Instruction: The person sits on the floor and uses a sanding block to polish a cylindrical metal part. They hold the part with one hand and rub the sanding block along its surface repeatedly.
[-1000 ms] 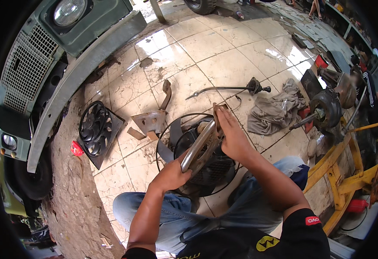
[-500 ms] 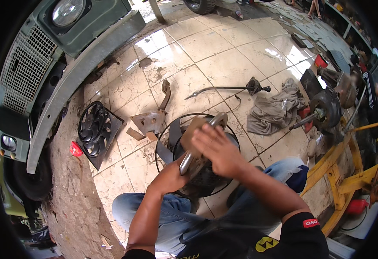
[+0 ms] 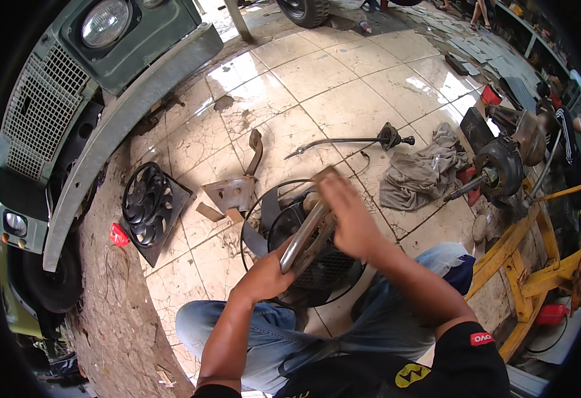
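A thick metal disc (image 3: 305,237) with a shiny rim is held on edge, tilted, above a round black fan (image 3: 330,268) with a wire guard. My left hand (image 3: 264,275) is closed around the lower left part of its rim. My right hand (image 3: 347,215) lies along the upper right face, fingers together over a brown sheet like sandpaper (image 3: 325,174). The sheet's edge shows beyond the fingertips; the rest is hidden under the hand. The fan sits on the tiles between my bent knees.
A second black fan (image 3: 148,205) and a rusty pedal bracket (image 3: 232,192) lie to the left. Ahead are a black lever rod (image 3: 343,140) and a grey rag (image 3: 423,169). A green vehicle's bumper (image 3: 131,99) curves along the left; a yellow metal frame (image 3: 516,285) stands right.
My right hand has moved up and away along the disc, carrying the brown sheet. The disc has turned more edge-on. My left hand keeps its hold.
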